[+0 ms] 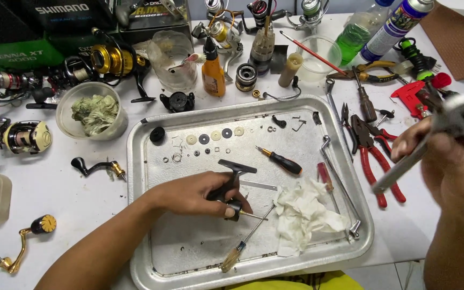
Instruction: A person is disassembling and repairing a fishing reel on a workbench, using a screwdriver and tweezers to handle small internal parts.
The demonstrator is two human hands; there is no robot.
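A black reel handle (231, 185) is gripped by the left hand (194, 194) over the metal tray (189, 258); at three o'clock, a blurred, seemingly metal part (447, 126) is held by the right hand (455, 161).

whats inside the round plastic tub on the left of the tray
The plastic tub holds a crumpled greenish stained rag, which fills most of it. Anything beneath the rag, including the tub's bottom, is covered and cannot be seen.
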